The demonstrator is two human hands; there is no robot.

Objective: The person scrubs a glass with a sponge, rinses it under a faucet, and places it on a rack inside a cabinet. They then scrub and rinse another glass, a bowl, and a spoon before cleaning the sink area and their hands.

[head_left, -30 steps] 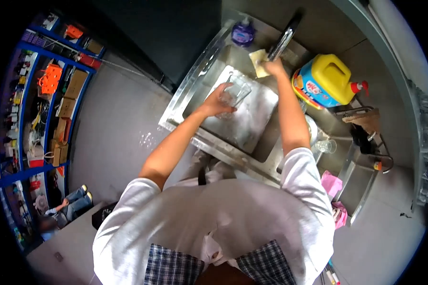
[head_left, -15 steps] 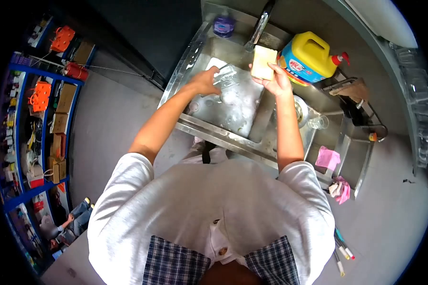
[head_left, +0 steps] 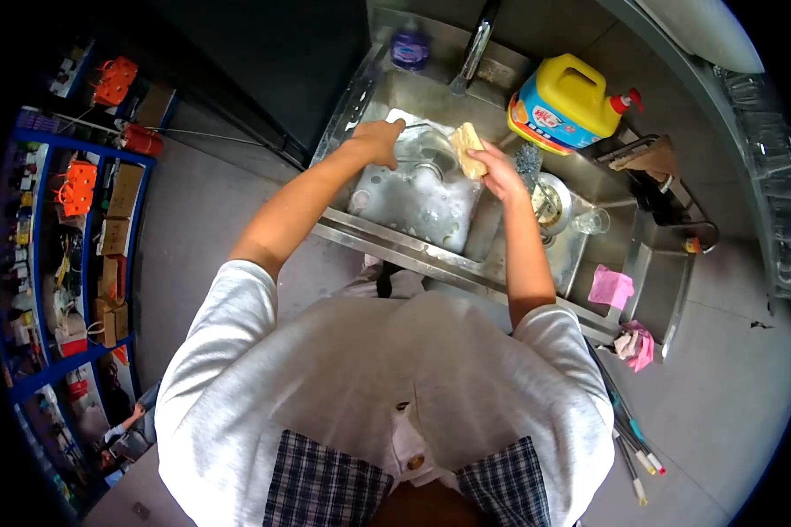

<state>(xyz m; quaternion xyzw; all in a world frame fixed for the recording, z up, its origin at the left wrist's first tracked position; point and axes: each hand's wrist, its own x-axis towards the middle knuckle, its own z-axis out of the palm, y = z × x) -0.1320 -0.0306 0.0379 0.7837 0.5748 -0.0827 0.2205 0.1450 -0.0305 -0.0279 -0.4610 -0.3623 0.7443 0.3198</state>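
My right hand (head_left: 503,174) grips a pale yellow sponge (head_left: 468,149), tilted over the right side of the soapy sink basin (head_left: 397,86). Over the same basin, my left hand (head_left: 378,142) is closed at the side of a clear glass vessel (head_left: 432,151), whose round outline shows against the suds. Foamy water (head_left: 422,211) spreads beneath both hands. The sponge is close to the vessel's right side. Part of the left fingers is hidden behind the hand.
A yellow detergent jug (head_left: 561,104) and a purple bottle (head_left: 410,48) stand behind the basin, with the faucet (head_left: 475,53) between them. The right basin holds a metal dish (head_left: 550,204) and a drinking glass (head_left: 592,221). Pink cloths (head_left: 611,287) lie farther right.
The sponge has turned from facing up to tilted and moved down and left towards the glass vessel. My left hand has shifted slightly left, and the vessel's round outline now shows.
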